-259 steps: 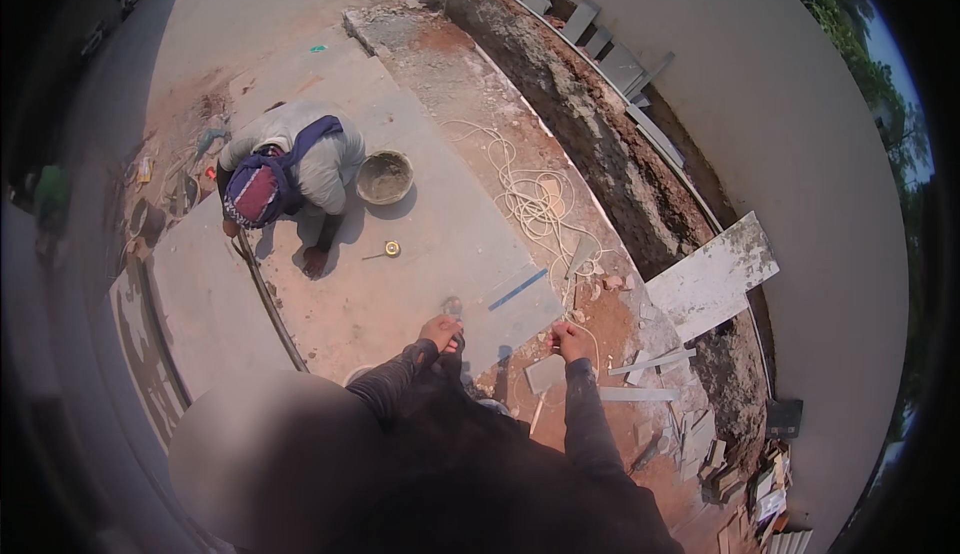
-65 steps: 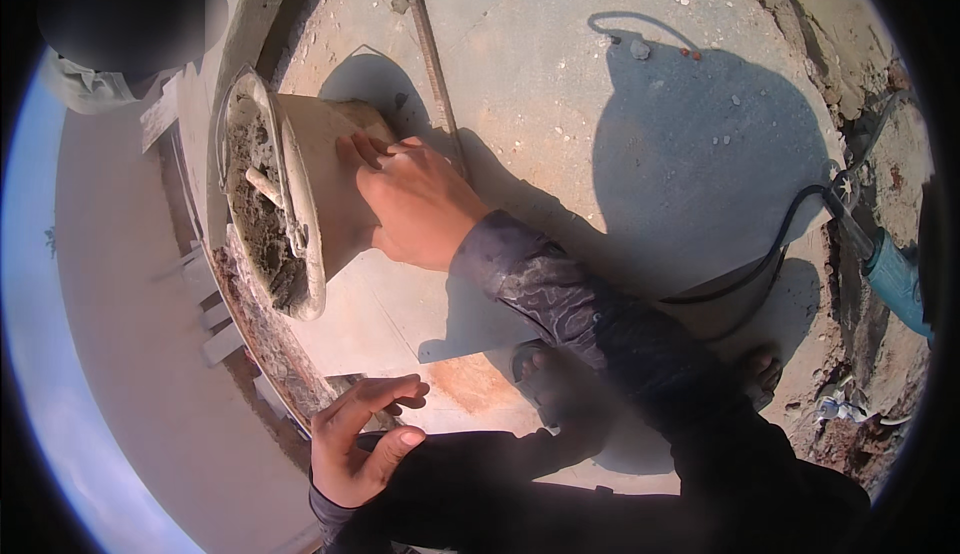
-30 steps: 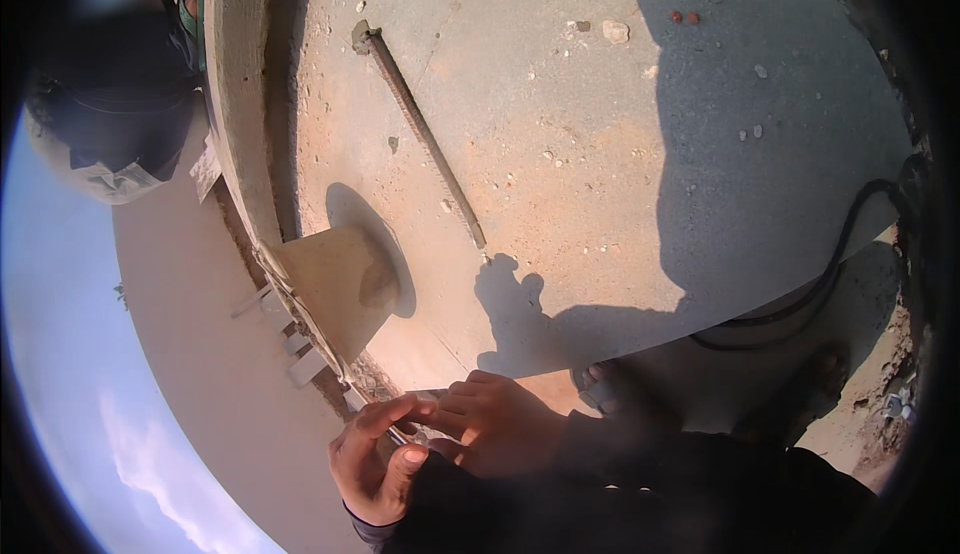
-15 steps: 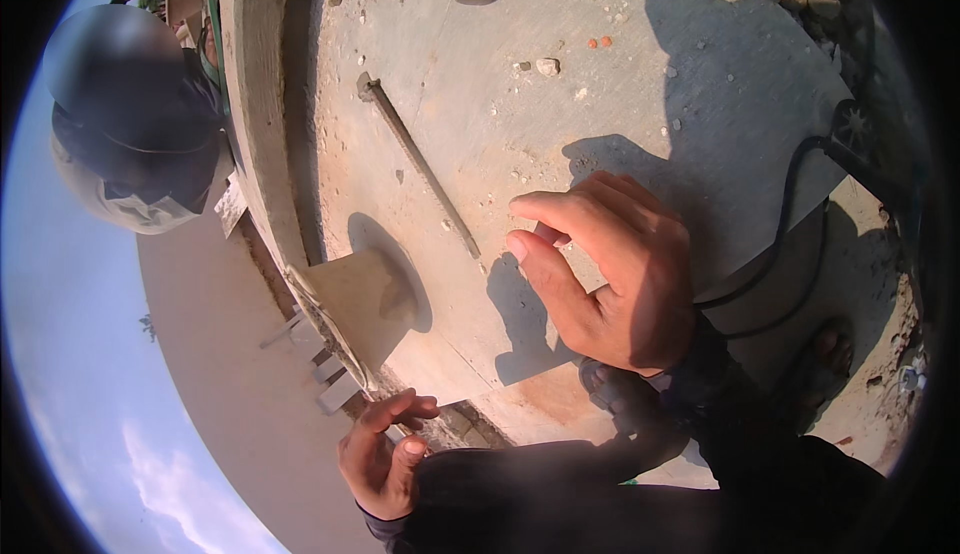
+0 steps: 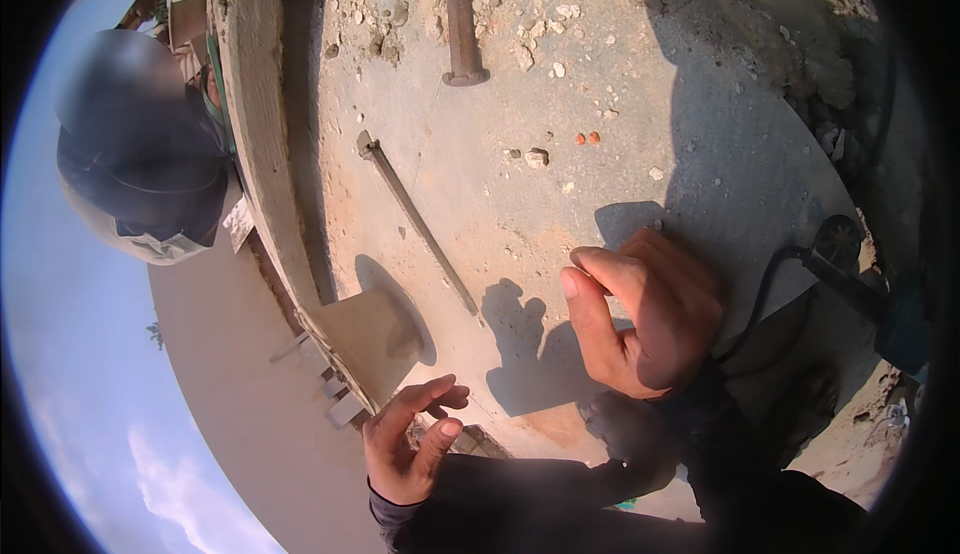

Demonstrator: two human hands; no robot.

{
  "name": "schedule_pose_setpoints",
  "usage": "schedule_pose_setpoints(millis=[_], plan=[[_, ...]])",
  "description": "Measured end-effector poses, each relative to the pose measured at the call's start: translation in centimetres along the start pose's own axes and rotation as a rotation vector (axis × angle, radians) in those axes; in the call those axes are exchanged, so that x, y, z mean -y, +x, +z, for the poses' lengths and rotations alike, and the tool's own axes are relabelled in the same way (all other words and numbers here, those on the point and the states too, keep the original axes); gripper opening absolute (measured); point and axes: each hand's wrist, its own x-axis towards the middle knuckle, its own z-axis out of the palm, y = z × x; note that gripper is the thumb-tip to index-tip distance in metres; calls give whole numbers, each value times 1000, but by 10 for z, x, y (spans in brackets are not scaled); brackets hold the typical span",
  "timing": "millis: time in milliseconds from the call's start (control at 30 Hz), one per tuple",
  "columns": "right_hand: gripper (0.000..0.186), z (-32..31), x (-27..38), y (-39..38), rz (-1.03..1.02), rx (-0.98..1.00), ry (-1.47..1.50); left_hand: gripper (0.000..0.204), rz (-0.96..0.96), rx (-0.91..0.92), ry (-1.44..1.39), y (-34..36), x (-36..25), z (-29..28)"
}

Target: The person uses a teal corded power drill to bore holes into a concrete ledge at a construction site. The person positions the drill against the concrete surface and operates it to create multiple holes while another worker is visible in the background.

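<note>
My right hand [image 5: 655,314] hovers over the right part of a grey, dusty slab [image 5: 560,224]. Its fingers are curled and the thumb tip sits close to the index fingertip; the inside is hidden, so I cannot tell whether it holds anything. Lower left, my left hand [image 5: 408,444] is raised with fingers and thumb apart, holding nothing. A cream, flared piece [image 5: 372,339] stands just beyond it. Between the hands and the far side lies a long thin metal chisel [image 5: 425,229] with a wider head. A thicker headed steel bar [image 5: 461,29] lies farther off.
A corded angle grinder [image 5: 880,309] rests at the right, its black cable [image 5: 760,299] curving toward my right wrist. Pebbles and rubble [image 5: 535,34] litter the slab. A raised concrete ledge [image 5: 258,114] runs along the left, with a person in a dark cap [image 5: 145,179] beyond.
The view has shifted, so the slab's contents appear lower. My right hand has moved rightward, its thumb and index finger closer together. My left hand stays spread, slightly farther right.
</note>
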Motion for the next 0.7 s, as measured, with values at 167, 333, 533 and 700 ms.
schedule_pose_setpoints(millis=[167,333,533,700], plan=[[17,1,4,1,50,-10,-51,35,21,65,10,38,11,8],[12,7,8,4,42,-55,-40,30,135,-24,68,80,48,8],[6,-4,8,1,169,-56,24,34,196,-198,42,142,63,24],[2,-2,7,5,62,-2,-20,43,122,-541,-22,196,80,24]])
